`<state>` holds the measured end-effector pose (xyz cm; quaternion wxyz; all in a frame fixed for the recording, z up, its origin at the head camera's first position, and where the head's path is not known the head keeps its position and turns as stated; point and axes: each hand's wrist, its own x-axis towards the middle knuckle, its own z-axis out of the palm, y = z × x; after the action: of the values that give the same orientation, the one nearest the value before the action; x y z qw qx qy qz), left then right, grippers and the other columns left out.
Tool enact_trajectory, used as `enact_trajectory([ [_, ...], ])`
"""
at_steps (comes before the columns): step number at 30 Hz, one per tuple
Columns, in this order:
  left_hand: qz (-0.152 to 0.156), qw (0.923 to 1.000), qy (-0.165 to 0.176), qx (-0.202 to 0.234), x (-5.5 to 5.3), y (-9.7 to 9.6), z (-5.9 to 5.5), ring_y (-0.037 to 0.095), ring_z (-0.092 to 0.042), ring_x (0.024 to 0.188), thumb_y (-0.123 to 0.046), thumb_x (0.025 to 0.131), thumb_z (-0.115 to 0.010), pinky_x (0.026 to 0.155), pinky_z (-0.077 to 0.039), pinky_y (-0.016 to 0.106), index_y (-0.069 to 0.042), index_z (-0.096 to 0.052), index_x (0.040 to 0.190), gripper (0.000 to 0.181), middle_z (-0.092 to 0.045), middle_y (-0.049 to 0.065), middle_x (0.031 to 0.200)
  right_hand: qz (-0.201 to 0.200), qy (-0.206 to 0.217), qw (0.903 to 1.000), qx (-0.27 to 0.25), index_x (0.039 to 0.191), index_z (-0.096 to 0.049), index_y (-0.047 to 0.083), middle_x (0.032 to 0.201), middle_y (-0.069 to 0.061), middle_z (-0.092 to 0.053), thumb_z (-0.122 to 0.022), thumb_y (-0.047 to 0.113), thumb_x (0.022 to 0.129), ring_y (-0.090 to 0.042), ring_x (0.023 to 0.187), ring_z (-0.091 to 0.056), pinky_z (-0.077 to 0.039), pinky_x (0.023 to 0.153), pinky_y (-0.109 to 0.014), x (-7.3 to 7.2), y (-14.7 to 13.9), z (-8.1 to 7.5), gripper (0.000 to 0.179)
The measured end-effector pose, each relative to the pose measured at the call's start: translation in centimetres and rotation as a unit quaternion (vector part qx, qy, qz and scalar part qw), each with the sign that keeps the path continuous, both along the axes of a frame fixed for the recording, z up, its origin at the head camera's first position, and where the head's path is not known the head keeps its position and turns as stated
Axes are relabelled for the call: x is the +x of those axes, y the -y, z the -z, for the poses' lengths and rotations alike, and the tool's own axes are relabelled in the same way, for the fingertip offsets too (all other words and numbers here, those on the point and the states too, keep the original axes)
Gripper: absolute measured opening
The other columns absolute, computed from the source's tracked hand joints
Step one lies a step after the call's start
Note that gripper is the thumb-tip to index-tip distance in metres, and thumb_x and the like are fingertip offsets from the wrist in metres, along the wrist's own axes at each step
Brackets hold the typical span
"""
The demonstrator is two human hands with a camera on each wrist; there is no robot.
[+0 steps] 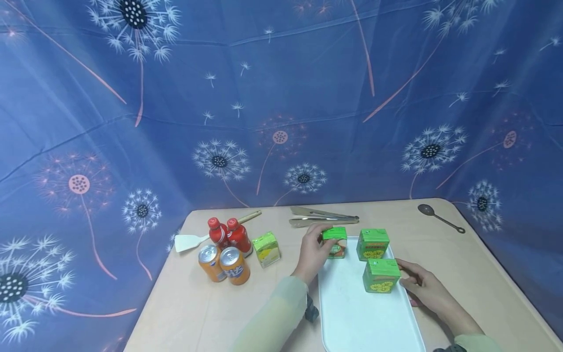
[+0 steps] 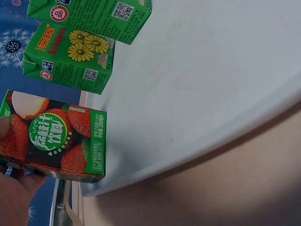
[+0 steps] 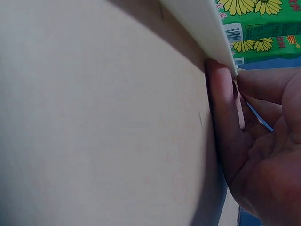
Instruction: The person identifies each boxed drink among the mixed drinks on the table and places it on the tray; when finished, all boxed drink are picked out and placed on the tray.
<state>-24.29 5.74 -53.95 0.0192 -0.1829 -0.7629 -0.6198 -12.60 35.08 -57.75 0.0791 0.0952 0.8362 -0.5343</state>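
My left hand (image 1: 313, 249) holds a green litchi juice box (image 2: 54, 136) with thumb and fingers on its sides, at the tray's far left corner. In the left wrist view, its strawberry-red printed front shows. My right hand (image 1: 424, 288) pinches the right rim of the white tray (image 1: 352, 313), with one finger low against the table in the right wrist view (image 3: 223, 94). Close by that hand stands a green chrysanthemum drink box (image 1: 381, 276) on the tray. A second chrysanthemum box (image 1: 373, 244) stands just behind it.
Left of the tray stand a yellow-green drink box (image 1: 266, 249), two red-capped bottles (image 1: 239, 235) and two orange cans (image 1: 235, 265). A white spatula (image 1: 190, 242) lies behind them. Metal tongs (image 1: 323, 217) lie beyond the tray, and a dark ladle-like spoon (image 1: 440, 217) at the back right.
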Motion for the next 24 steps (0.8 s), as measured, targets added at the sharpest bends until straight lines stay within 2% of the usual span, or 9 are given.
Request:
enact_trajectory([
  [6, -0.007, 0.9998, -0.003, -0.016, -0.13, 0.04, 0.09, 0.004, -0.056, 0.125, -0.016, 0.097, -0.076, 0.113, -0.045, 0.027, -0.023, -0.067, 0.133, 0.037, -0.058, -0.004, 0.137, 0.001, -0.003, 1.0000, 0.006, 0.162, -0.031, 0.003, 0.128, -0.020, -0.058, -0.063, 0.011, 0.101, -0.025, 0.096, -0.064, -0.066, 0.072, -0.037, 0.00, -0.16, 0.25, 0.070],
  [13, -0.004, 0.9998, -0.005, -0.017, -0.09, 0.22, 0.11, 0.006, -0.056, 0.127, -0.016, 0.098, -0.076, 0.115, -0.044, 0.032, -0.021, -0.067, 0.133, 0.037, -0.057, -0.008, 0.135, -0.006, -0.008, 0.9996, 0.026, 0.162, -0.031, 0.002, 0.132, -0.019, -0.058, -0.064, 0.013, 0.101, -0.024, 0.096, -0.063, -0.064, 0.077, -0.033, -0.06, -0.21, 0.37, 0.070],
  [20, -0.004, 0.9996, -0.005, -0.029, 0.01, 0.34, 0.10, 0.005, -0.053, 0.129, -0.014, 0.097, -0.076, 0.116, -0.043, 0.032, -0.020, -0.065, 0.136, 0.041, -0.055, -0.013, 0.136, -0.002, -0.007, 0.9999, 0.007, 0.162, -0.030, 0.002, 0.121, -0.018, -0.060, -0.063, 0.011, 0.101, -0.023, 0.093, -0.064, -0.066, 0.071, -0.038, 0.06, -0.14, 0.30, 0.070],
  [24, 0.001, 0.9994, -0.006, -0.035, 0.07, 0.44, 0.07, 0.004, -0.052, 0.130, -0.014, 0.097, -0.076, 0.117, -0.042, 0.036, -0.025, -0.064, 0.137, 0.043, -0.054, -0.013, 0.137, 0.000, -0.006, 1.0000, -0.002, 0.162, -0.030, 0.002, 0.117, -0.018, -0.060, -0.063, 0.009, 0.101, -0.024, 0.093, -0.066, -0.067, 0.070, -0.039, 0.18, -0.06, 0.18, 0.070],
])
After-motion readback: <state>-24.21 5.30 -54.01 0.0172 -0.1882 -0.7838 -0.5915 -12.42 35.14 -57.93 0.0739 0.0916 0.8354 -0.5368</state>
